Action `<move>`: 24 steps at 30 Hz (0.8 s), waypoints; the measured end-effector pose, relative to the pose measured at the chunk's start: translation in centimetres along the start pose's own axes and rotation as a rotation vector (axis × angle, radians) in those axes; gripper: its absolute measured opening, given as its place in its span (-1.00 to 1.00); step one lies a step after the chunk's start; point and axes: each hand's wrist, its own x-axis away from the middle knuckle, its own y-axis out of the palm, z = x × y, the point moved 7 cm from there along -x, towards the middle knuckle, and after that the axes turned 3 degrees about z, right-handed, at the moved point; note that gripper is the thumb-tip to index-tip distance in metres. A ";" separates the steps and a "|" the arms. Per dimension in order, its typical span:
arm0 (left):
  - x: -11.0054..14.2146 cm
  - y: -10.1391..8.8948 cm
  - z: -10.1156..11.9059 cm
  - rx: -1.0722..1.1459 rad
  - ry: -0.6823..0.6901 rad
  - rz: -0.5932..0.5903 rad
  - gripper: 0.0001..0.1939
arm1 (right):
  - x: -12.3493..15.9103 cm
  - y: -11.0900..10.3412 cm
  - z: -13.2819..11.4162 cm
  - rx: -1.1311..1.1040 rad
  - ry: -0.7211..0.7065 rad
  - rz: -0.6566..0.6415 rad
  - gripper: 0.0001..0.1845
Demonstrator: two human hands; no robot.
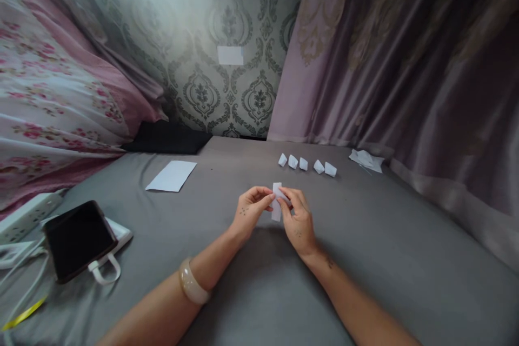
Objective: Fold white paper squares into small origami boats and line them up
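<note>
A narrow strip of white paper [276,212] is held upright between my two hands, above the grey cloth surface. My left hand [252,208] pinches its left edge with thumb and fingertips. On the other side, my right hand [298,219] grips the strip between thumb and fingers, partly covering it. Beyond my right hand stands a row of several small folded white paper pieces [303,164]. A flat white paper sheet [172,175] lies off to the left of my hands.
A dark-screened phone [80,240] with a white cable rests at the left, near a power strip [30,216]. White paper scraps [366,160] lie at the back right. A black flat item [168,138] sits by the wall. Curtains [389,65] hang on the right.
</note>
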 end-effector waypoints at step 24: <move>-0.6 -0.3 -0.9 0.096 -0.149 -0.028 -0.78 | -0.3 -0.1 -0.4 0.012 -0.061 -0.018 -0.75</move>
